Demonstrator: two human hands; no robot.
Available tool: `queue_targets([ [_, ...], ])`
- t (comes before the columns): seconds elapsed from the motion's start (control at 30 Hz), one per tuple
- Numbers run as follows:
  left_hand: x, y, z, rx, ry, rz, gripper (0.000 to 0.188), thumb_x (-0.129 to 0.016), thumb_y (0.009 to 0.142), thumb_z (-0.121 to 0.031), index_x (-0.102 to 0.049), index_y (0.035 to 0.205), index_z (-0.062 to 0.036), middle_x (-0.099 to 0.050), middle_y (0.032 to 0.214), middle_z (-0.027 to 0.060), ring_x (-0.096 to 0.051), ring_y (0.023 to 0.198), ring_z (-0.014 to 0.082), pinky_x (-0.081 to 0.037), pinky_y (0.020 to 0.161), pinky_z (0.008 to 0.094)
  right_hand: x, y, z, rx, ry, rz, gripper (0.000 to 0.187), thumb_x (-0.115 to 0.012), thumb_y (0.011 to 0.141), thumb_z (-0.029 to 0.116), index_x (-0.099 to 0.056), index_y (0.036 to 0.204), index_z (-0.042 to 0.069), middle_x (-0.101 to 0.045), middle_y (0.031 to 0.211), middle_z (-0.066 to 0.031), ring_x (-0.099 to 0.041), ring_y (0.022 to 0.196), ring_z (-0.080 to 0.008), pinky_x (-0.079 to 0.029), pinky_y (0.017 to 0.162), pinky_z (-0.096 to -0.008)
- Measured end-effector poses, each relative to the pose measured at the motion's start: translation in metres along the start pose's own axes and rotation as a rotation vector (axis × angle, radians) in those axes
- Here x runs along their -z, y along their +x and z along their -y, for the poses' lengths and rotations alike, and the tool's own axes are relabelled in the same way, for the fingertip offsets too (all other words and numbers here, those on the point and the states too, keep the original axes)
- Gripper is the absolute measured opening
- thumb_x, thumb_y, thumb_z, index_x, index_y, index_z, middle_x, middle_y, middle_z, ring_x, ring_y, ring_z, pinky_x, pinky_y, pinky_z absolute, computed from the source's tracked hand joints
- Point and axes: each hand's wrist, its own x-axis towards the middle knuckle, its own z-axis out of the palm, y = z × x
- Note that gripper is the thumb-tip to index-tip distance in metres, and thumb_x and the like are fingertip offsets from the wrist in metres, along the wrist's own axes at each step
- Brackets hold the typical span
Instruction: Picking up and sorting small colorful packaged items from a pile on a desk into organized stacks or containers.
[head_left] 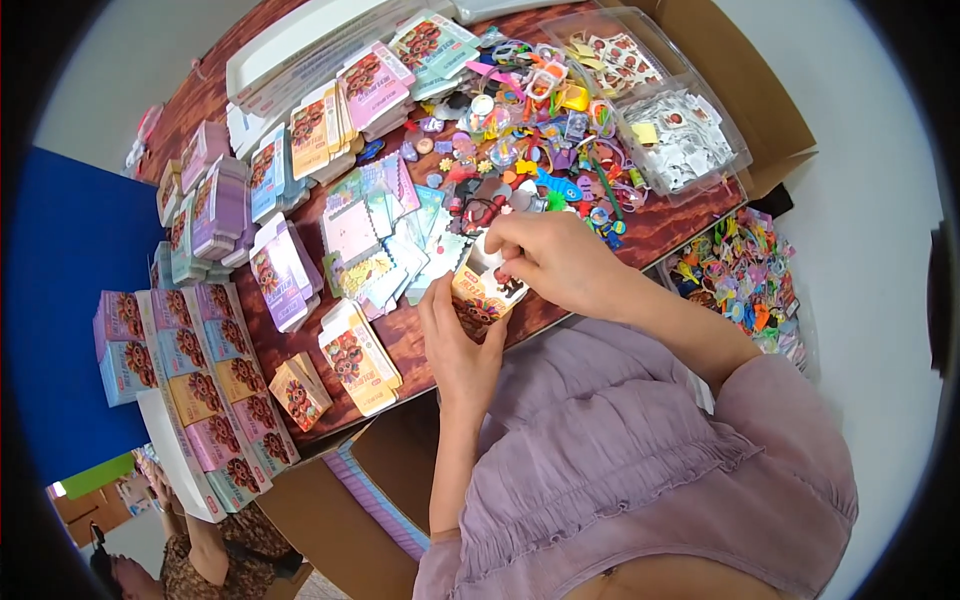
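A small orange-yellow carton (478,308) with a cartoon figure is tilted at the table's near edge, its top open. My left hand (460,345) grips it from below and the left, thumb and fingers around its sides. Over the opening, my right hand (560,262) has its fingers curled and pinched together by the white flap; what they hold, if anything, is hidden. Just beyond the carton lie loose patterned cards (385,235) and a heap of small colourful plastic trinkets (540,150).
Flat cartons in stacks (322,130) line the table's back left. Filled boxes sit in a white display tray (165,440) at left. Clear trays hold small packets (680,140). More trinkets fill a bin (735,275) at right. Another person (225,545) is at lower left.
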Motion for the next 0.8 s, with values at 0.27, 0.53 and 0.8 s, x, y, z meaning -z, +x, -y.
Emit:
queue_targets([
  [0.27,0.003,-0.001,0.002,0.017,0.033,-0.011,0.075,-0.084,0.069,-0.012,-0.045,0.132,-0.0002,-0.050,0.124,0.0188,-0.051,0.116,0.0355,-0.043,0.097,0.0412,-0.005,-0.003,0.003,0.020,-0.060,-0.148,0.015,-0.064,0.080,0.003,-0.060,0.094,0.004,-0.064,0.082,-0.0108,-0.064,0.073,-0.0288,-0.049,0.064,-0.0386],
  [0.53,0.002,0.000,0.005,0.000,0.007,-0.074,0.075,-0.083,0.071,-0.012,-0.043,0.132,0.0021,-0.049,0.124,0.0202,-0.054,0.114,0.0353,-0.046,0.094,0.0411,-0.012,-0.005,0.004,0.280,-0.071,-0.182,0.019,-0.071,0.076,0.004,-0.063,0.093,0.003,-0.064,0.094,-0.0106,-0.061,0.075,-0.0286,-0.049,0.069,-0.0361],
  [0.8,-0.006,-0.001,0.002,0.126,-0.199,-0.129,0.070,-0.081,0.078,-0.008,-0.038,0.133,0.0030,-0.054,0.117,0.0148,-0.060,0.106,0.0224,-0.053,0.085,0.0314,-0.028,-0.022,-0.007,-0.081,0.430,-0.106,0.021,-0.066,0.088,0.001,-0.060,0.108,0.002,-0.062,0.102,-0.0072,-0.060,0.085,-0.0094,-0.049,0.078,-0.0233],
])
